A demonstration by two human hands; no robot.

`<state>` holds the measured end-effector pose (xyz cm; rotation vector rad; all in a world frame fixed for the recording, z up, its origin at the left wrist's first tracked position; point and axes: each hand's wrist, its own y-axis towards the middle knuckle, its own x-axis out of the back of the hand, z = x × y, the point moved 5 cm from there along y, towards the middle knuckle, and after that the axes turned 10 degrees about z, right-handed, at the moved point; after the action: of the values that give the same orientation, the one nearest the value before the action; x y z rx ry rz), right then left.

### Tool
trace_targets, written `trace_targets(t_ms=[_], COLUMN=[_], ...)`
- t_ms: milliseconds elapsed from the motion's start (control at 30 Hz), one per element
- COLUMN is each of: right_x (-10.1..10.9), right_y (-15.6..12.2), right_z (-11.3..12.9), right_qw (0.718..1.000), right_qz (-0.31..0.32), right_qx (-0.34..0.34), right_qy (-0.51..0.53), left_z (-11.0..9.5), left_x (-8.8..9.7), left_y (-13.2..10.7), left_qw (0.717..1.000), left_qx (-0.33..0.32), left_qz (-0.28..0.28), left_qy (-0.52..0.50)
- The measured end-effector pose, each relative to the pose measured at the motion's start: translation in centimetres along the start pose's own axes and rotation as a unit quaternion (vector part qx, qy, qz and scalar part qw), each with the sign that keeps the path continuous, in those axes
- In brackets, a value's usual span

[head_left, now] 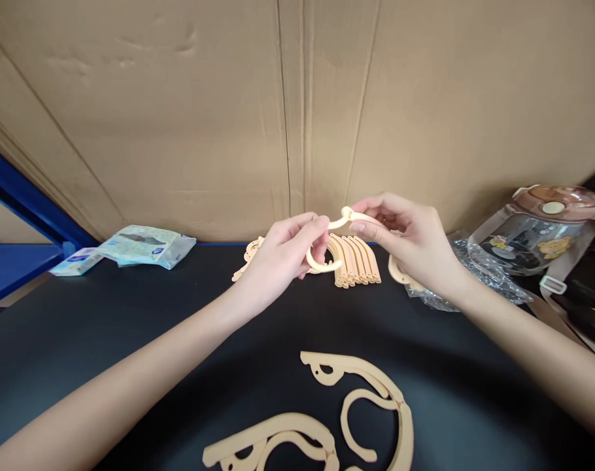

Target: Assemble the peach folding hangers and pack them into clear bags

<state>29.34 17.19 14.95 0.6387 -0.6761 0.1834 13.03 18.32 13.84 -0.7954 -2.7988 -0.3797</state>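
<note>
My left hand (288, 252) is closed, thumb and fingers pinching a cream plastic hanger hook (323, 266) whose curved end hangs below the fingers. My right hand (400, 232) is closed around a slim cream hanger piece (366, 218), mostly hidden by the fingers. Hook stem and piece meet between the hands; whether they are joined I cannot tell. Beyond the hands lies a row of stacked hanger arms (359, 258). Nearest me on the table are two folding hangers with hooks: one hanger (376, 373) to the right, another hanger (278, 428) partly cut off below.
The black table (180, 340) backs onto a cardboard wall (204, 118). Tissue packs (145, 245) lie at the left by a blue frame (23, 261). Behind my right hand are crumpled clear plastic (488, 281) and a strapped clear bottle (527, 235). More cream parts (251, 252) show behind my left hand.
</note>
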Motion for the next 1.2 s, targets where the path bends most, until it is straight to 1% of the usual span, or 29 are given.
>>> trace_targets(t_ms=[67,133,200,233,267,300,367,400,467,533,600,633,667,700,733,767,800,833,867,900,933,967,1033,1067,1100,1133,1167,1200], right_x=[-0.2,-0.8,-1.2,-1.3,-1.3,-1.1,-0.6,-0.2,0.6,1.1,1.1,1.0,0.7,0.4,-0.1,-0.6,-1.0,-1.4,-1.7,-1.9,-2.0,-2.0,-1.3,-0.7,0.0,0.6,1.1,1.4], right_y=[-0.2,-0.5,-0.8,-0.8,-0.7,-0.6,-0.3,-0.2,0.0,0.0,-0.1,-0.2,-0.3,-0.5,-0.7,-0.9,-1.1,-1.3,-1.3,-1.3,-1.2,-1.0,-0.4,0.0,0.4,0.7,0.9,1.1], right_z=[0.8,1.7,2.1,2.2,2.2,2.1,1.9,1.8,1.6,1.6,2.0,2.5,3.0,3.5,3.8,4.0,4.1,4.0,3.8,3.4,2.9,2.3,0.9,0.1,-0.7,-1.6,-2.4,-3.1], right_qw=[0.991,0.961,0.931,0.923,0.925,0.934,0.964,0.977,0.991,0.994,0.987,0.976,0.956,0.925,0.886,0.848,0.816,0.797,0.791,0.797,0.813,0.837,0.9,0.934,0.965,0.986,0.994,0.99], right_qz=[0.038,0.075,0.096,0.104,0.112,0.12,0.12,0.111,0.083,0.059,0.045,0.039,0.03,0.022,0.018,0.016,0.017,0.021,0.028,0.038,0.049,0.058,0.062,0.053,0.043,0.036,0.033,0.032], right_qx=[0.043,0.089,0.116,0.121,0.118,0.107,0.073,0.054,0.021,0.008,0.036,0.067,0.106,0.146,0.185,0.218,0.242,0.257,0.261,0.256,0.239,0.212,0.13,0.078,0.021,-0.036,-0.088,-0.13], right_qy=[-0.124,-0.249,-0.332,-0.349,-0.345,-0.319,-0.227,-0.175,-0.105,-0.096,-0.15,-0.204,-0.273,-0.351,-0.424,-0.484,-0.524,-0.546,-0.552,-0.546,-0.529,-0.502,-0.412,-0.344,-0.259,-0.161,-0.056,0.045], left_z=[-0.1,-0.2,-0.2,-0.1,-0.2,-0.3,-0.6,-0.8,-1.1,-1.2,-1.2,-1.1,-1.0,-0.8,-0.7,-0.4,-0.2,0.0,0.3,0.6,0.9,1.1,1.5,1.9,2.4,2.9,3.5,4.0], left_x=[-0.1,-0.2,-0.2,-0.1,0.0,0.2,0.4,0.5,0.5,0.5,0.5,0.5,0.4,0.2,-0.1,-0.4,-0.7,-1.1,-1.5,-1.8,-2.2,-2.5,-3.3,-4.0,-4.4,-4.6,-4.4,-3.7], left_y=[0.0,0.0,0.0,0.0,0.0,0.0,-0.1,-0.2,-0.3,-0.4,-0.4,-0.4,-0.3,-0.2,-0.1,0.0,0.1,0.1,0.1,0.0,-0.2,-0.5,-1.2,-1.5,-1.6,-1.5,-1.2,-0.7], left_qw=[0.999,0.994,0.988,0.985,0.981,0.978,0.973,0.973,0.975,0.978,0.983,0.986,0.99,0.993,0.994,0.994,0.992,0.99,0.989,0.99,0.993,0.996,0.996,0.988,0.983,0.98,0.981,0.983], left_qx=[0.007,0.002,0.001,0.004,0.005,0.004,-0.004,-0.008,-0.016,-0.017,-0.012,-0.008,-0.002,0.006,0.016,0.027,0.038,0.048,0.053,0.05,0.04,0.02,-0.038,-0.057,-0.062,-0.059,-0.048,-0.034], left_qz=[0.034,0.061,0.071,0.068,0.06,0.049,0.032,0.027,0.031,0.039,0.046,0.051,0.059,0.074,0.09,0.106,0.118,0.128,0.131,0.122,0.104,0.084,0.047,0.063,0.074,0.082,0.081,0.067], left_qy=[0.038,0.092,0.14,0.161,0.182,0.202,0.227,0.229,0.22,0.204,0.179,0.158,0.13,0.096,0.061,0.028,-0.001,-0.023,-0.038,-0.046,-0.042,-0.02,0.071,0.128,0.153,0.17,0.172,0.17])
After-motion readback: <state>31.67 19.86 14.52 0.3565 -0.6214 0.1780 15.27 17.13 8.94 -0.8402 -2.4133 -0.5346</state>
